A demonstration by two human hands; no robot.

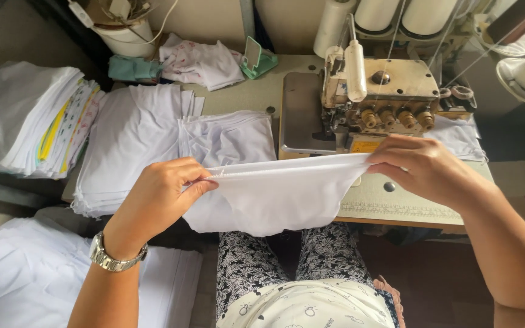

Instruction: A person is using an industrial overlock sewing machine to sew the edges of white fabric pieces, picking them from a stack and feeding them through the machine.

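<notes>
The seamed edge of a white cotton fabric piece is pinched taut between the left hand and right hand; slackened pinches could let it sag off the counter.

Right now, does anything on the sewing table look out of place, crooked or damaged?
Nothing looks damaged. The left hand and right hand hold a white fabric piece stretched flat by its stitched edge. Only a crumpled white cloth at the back of the table lies loose, unlike the neat white stacks.
</notes>
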